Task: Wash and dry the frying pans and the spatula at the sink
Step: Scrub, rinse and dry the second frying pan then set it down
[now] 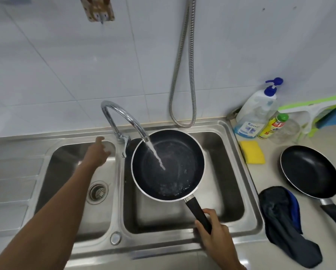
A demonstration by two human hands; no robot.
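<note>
- Bright, soft, even light; shadows faint.
- Pale sheen on the curved chrome tap [122, 114] and stainless steel sink [163, 245].
- Edges bow outward; outstretched left hand [97, 152] slightly blurred.

Right hand [215, 233] grips pan [168, 165] under running tap [124, 117]

Bare forearms, bare left hand [96, 153] and right hand [216, 235]

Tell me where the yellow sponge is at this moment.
In the head view, the yellow sponge lies on the counter at the right, beside the sink rim, in front of the clear pump bottle and left of the empty frying pan.
</note>
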